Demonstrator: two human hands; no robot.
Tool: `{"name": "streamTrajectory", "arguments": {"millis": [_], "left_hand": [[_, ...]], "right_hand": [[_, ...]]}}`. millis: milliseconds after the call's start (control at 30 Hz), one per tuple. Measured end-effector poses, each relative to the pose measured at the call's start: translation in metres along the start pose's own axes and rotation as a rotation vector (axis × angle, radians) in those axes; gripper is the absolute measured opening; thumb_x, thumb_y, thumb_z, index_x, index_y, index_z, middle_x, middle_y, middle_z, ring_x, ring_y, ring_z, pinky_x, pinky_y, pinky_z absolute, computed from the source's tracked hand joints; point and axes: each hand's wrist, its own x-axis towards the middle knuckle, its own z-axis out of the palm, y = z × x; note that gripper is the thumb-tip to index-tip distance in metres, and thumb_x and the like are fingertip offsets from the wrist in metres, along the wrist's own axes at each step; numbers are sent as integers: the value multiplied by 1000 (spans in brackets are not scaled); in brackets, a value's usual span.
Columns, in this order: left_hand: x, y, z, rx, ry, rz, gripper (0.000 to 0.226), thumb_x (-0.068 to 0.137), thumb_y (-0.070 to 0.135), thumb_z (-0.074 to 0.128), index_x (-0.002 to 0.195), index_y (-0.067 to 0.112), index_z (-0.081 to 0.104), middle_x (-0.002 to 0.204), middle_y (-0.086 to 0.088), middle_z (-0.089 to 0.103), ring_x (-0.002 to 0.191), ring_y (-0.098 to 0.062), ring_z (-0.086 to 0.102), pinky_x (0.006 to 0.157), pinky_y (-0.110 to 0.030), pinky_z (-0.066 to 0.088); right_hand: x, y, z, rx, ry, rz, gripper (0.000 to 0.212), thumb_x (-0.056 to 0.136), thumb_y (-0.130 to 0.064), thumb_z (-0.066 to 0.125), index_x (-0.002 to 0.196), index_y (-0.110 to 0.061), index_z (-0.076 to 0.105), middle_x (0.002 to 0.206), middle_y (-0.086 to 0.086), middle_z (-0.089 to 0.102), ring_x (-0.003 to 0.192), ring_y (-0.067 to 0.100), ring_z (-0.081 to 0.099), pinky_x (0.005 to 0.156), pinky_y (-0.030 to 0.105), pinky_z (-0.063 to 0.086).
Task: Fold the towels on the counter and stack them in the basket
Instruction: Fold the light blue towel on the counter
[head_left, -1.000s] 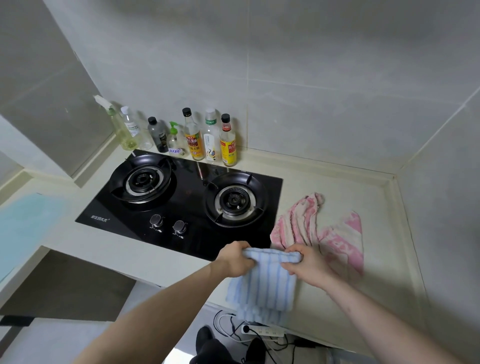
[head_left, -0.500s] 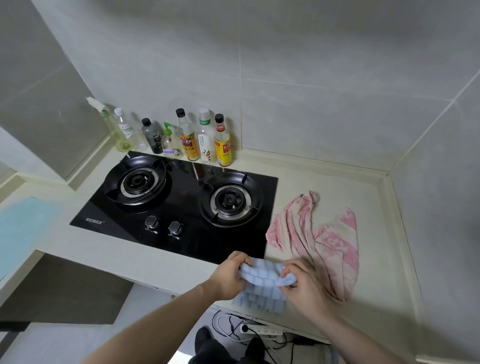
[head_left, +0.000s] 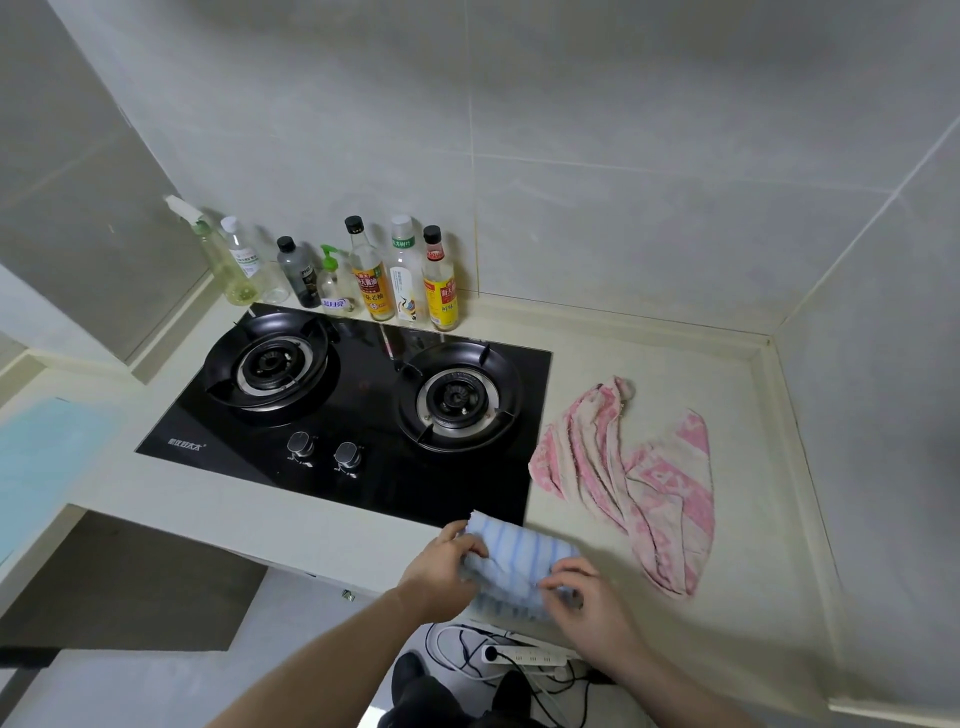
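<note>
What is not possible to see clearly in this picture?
- Basket: nowhere in the head view.
- Blue striped towel: its number of folds, partly covered by the left hand and right hand.
- Bottles: label text too small.
- Pink towel: bunched, underside hidden.

Blue towel (head_left: 519, 569) folded smaller — seemingly on counter.
</note>
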Motion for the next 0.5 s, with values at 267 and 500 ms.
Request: {"name": "streamTrajectory", "arguments": {"millis": [267,500], "left_hand": [[12,13,2,-182,121,-188,22,86,45,70,91,26,60,115,9,50,92,-6,59,83,-26,50],[11,10,7,-144,143,-326,23,79,45,67,93,29,58,111,5,48,101,-20,57,87,-34,54]], "right_hand": [[7,-7,0,105,47,245,68,84,-24,76,138,-31,37,97,-12,63,80,5,64,70,24,47],[14,5,7,6,14,375,80,73,-42,80,145,-34,45,107,-6,58,96,17,64,84,31,52]]}}
